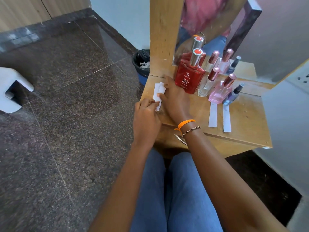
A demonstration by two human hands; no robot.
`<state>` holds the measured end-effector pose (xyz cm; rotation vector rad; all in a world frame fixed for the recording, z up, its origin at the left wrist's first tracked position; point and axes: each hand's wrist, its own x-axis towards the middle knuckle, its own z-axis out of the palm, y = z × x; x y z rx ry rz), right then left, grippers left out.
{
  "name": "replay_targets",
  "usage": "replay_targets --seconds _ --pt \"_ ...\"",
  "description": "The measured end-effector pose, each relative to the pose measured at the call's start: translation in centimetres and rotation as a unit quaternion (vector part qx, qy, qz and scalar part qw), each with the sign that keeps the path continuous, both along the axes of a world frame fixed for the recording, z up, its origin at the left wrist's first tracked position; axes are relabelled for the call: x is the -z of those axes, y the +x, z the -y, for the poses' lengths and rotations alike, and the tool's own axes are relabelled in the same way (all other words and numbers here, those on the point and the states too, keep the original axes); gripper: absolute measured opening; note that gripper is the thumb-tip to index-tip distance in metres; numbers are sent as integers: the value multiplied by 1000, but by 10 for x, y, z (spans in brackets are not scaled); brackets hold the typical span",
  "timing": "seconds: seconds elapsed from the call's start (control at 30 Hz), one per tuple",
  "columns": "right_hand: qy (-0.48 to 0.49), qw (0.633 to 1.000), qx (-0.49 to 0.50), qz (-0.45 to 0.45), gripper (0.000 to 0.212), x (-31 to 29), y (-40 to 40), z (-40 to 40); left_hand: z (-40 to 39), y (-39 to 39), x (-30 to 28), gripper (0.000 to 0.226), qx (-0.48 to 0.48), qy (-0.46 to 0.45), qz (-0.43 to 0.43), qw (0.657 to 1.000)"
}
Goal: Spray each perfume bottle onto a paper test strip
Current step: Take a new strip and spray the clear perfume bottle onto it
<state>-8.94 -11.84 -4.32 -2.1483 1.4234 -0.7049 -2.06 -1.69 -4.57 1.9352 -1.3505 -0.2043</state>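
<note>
Along the back of a small wooden dressing table (247,118) stand a big red perfume bottle (189,77), a clear bottle with a dark red cap (208,84), a pink bottle (220,91) and a slim dark-capped bottle (233,95). Two paper strips lie flat, one (212,116) before the pink bottle and one (226,119) before the slim bottle. At the table's left edge sits a small stack of white paper strips (158,93). My left hand (146,119) pinches its near end. My right hand (173,99) rests fingers on the stack.
A mirror (217,22) in a wooden frame rises behind the bottles and doubles them. A bin with a black liner (142,64) holding paper scraps stands on the dark stone floor left of the table. A white stool (11,91) sits far left.
</note>
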Motion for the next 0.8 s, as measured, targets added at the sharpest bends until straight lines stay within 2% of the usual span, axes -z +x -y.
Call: replay_targets --seconds 0.17,0.3,0.53,0.7,0.8 --pt "12 997 13 81 54 -2 0 -5 0 1 0 34 2 0 6 1000" --pt "10 989 2 146 61 -5 5 -6 0 1 0 35 5 -7 9 1000" --pt "-2 970 18 243 44 -12 0 -16 2 4 -1 30 2 9 17 1000" --pt "2 945 40 323 42 -18 -14 -26 -1 -1 -8 25 -3 -34 -10 999" --pt "-13 940 52 338 38 -21 -29 -28 1 -8 -16 24 -3 -49 -31 998"
